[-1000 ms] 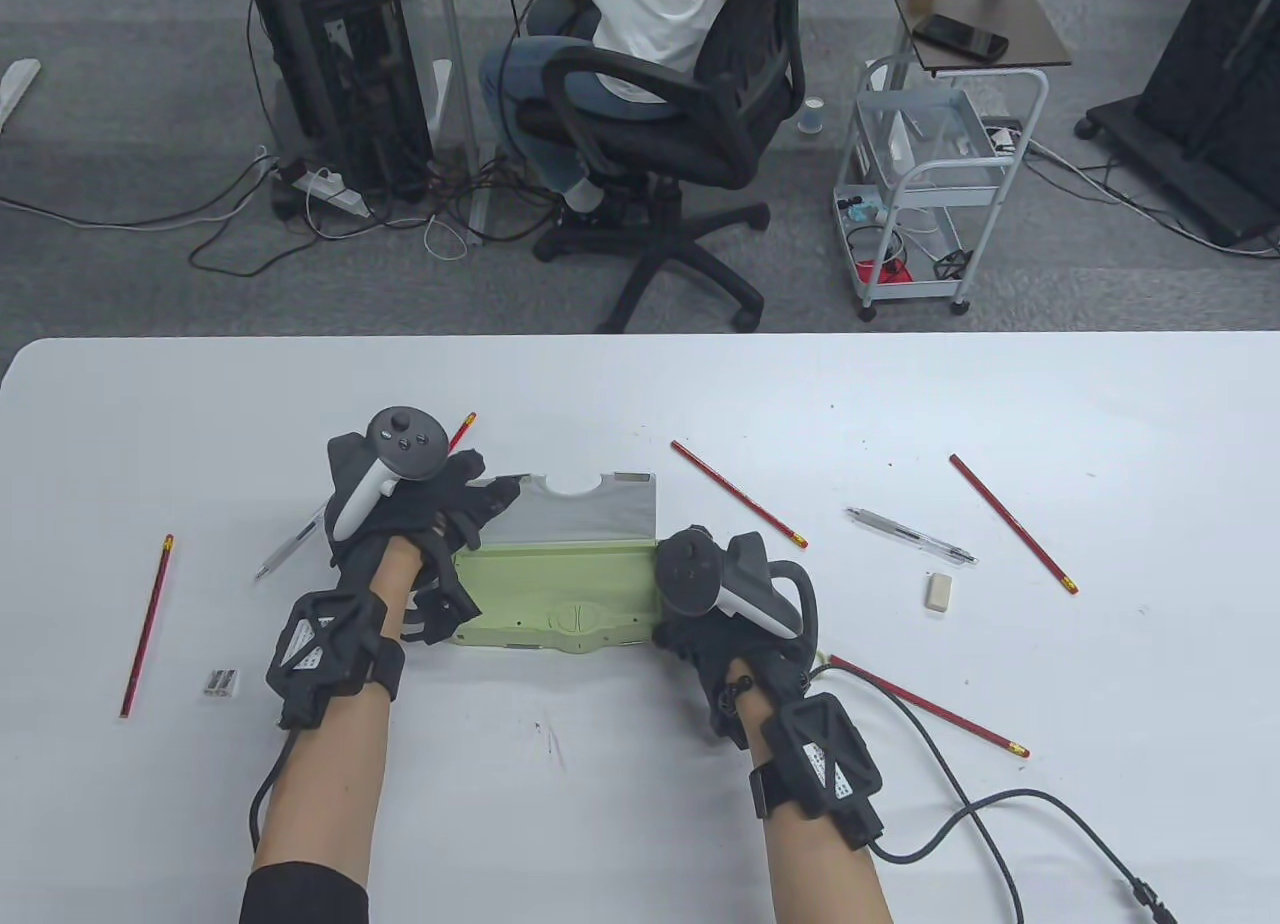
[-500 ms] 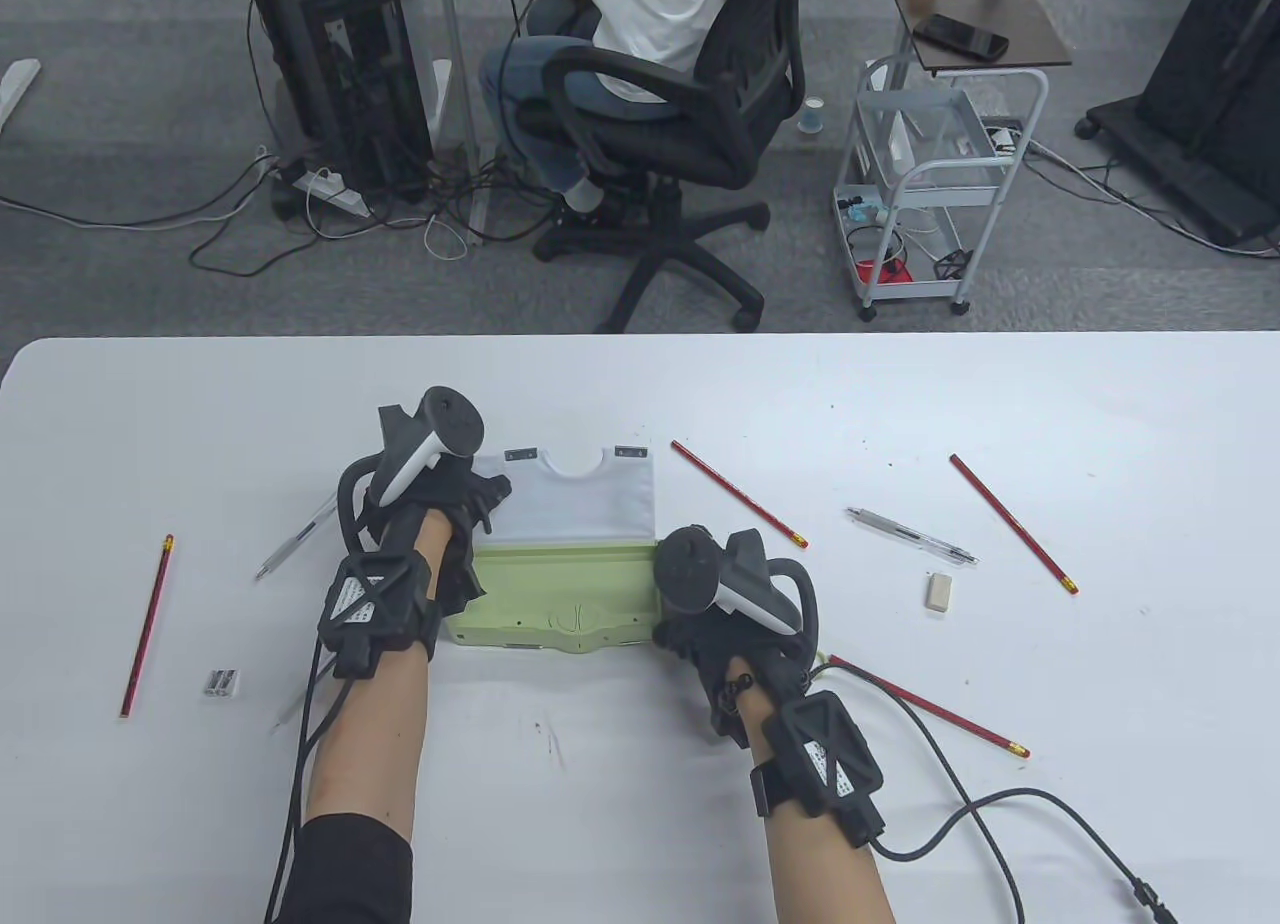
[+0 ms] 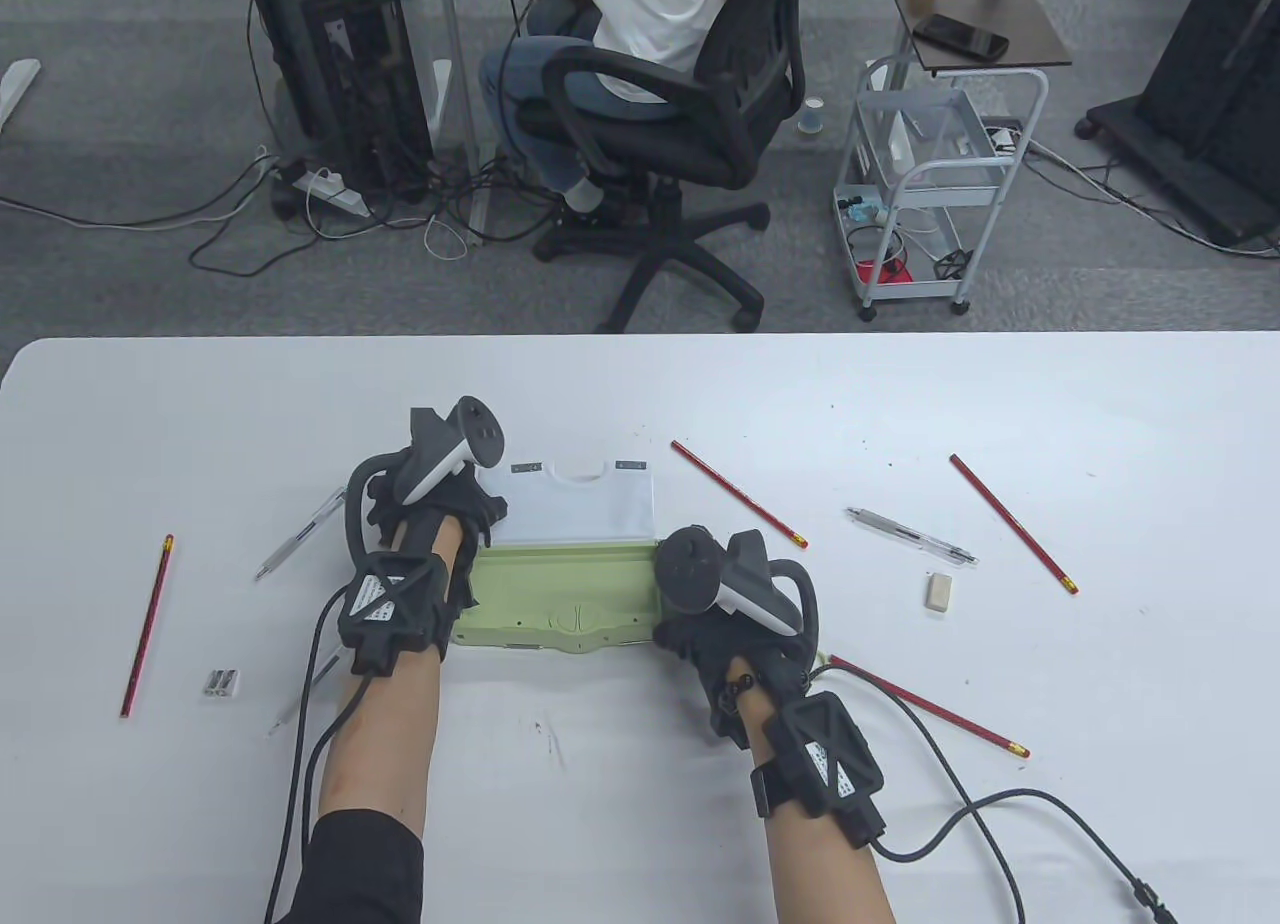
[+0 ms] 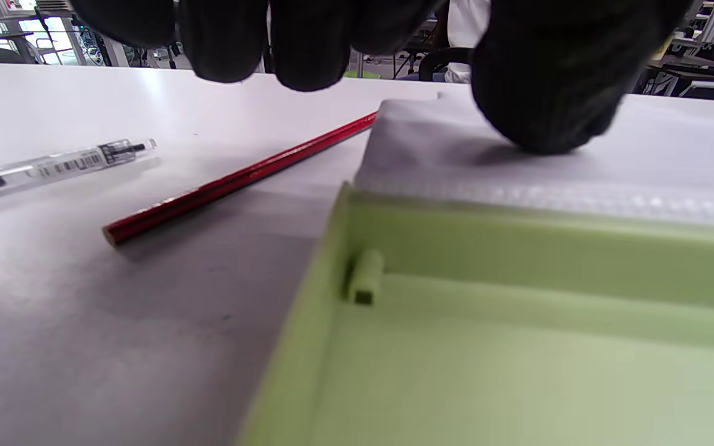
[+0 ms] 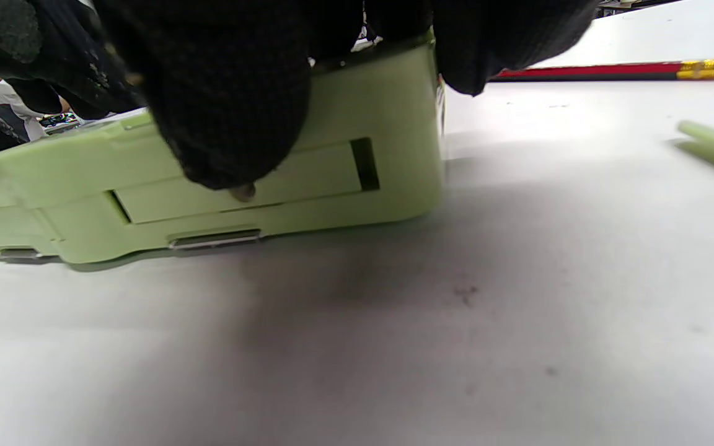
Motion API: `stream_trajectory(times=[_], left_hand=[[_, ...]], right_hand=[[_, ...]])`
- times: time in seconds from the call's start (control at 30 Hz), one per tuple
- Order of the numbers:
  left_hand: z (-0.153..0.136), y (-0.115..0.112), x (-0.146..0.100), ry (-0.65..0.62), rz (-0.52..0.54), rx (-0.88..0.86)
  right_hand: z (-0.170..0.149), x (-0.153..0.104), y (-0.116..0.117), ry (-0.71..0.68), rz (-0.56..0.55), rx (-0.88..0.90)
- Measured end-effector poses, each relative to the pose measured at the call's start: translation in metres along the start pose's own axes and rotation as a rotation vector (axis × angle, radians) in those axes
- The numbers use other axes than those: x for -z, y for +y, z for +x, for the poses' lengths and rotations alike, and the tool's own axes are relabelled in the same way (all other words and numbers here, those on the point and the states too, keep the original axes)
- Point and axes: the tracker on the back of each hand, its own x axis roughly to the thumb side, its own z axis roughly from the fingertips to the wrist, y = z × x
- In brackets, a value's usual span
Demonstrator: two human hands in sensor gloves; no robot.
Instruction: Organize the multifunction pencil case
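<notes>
Table view | left hand (image 3: 440, 504) has laid the white lid flap (image 3: 585, 509) flat, thumb pressing it, fingers loosely bent | right hand (image 3: 725, 614), fingers clamped, steadies green pencil case (image 3: 560, 594) mid-worktop (image 3: 640, 394) | tray open for loading

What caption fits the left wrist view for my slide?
Left hand presses the white lid flat behind the green case tray; red pencil alongside.

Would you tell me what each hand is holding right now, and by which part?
The right hand grips the green pencil case at its right end. The left hand presses on the opened white lid.
</notes>
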Motion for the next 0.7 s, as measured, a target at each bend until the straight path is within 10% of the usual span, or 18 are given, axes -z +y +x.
stream_trajectory(times=[0.7], left_hand=[[0.0034, -0.0046, -0.0005, -0.029, -0.018, 0.0]], right_hand=[[0.0002, -0.0005, -0.0004, 0.001, 0.002, -0.002]])
